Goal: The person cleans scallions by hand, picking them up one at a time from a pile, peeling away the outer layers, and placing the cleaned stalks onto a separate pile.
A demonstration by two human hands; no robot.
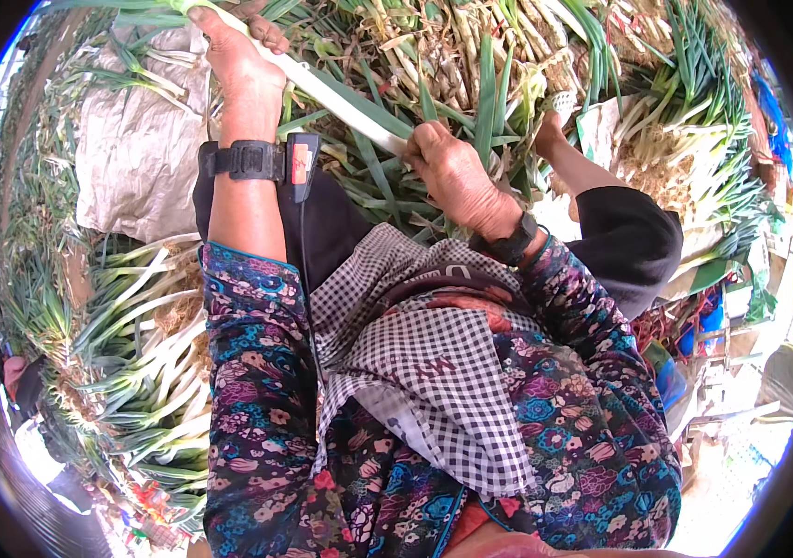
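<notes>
A long leek (336, 100) with a white shaft slants across in front of me, its green top toward the upper left. My left hand (243, 56) is closed round it near where the white turns green. Lower and to the right, my right hand (460, 177) is a fist around the white end, and that end is hidden in the fingers. Loose green leaves and stripped leek stalks (443, 46) lie beneath and beyond both hands.
Trimmed leeks (159, 344) are piled at my left, below a pale sack (141, 153). Another leek bundle (685, 158) with roots showing lies at the right. My bent knee (638, 232) and bare foot are beside the right hand. A cable hangs from my left wrist.
</notes>
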